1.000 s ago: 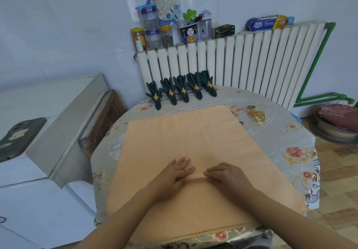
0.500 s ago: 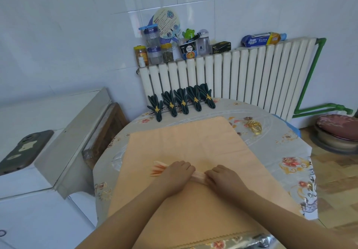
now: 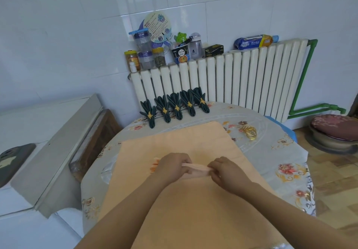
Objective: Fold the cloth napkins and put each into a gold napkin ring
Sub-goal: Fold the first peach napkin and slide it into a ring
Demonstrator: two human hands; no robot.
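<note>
- Now, from the head view, we grip a pleated peach napkin (image 3: 195,168) with both hands: our left hand (image 3: 171,166) and right hand (image 3: 225,171) curl round it above the peach cloth (image 3: 174,144) on the table (image 3: 271,151).
- Gold napkin rings (image 3: 249,131) lie far right; five ringed green napkins (image 3: 175,106) line the table's back edge.

The round table (image 3: 271,155) wears a floral cover. On it lie an orange cloth (image 3: 193,210), five dark green ringed napkins (image 3: 175,106) along the far edge, and what seem several gold rings (image 3: 250,132) far right.

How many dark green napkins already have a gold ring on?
5, in a row at the table's far edge by the radiator. None look hidden.
</note>
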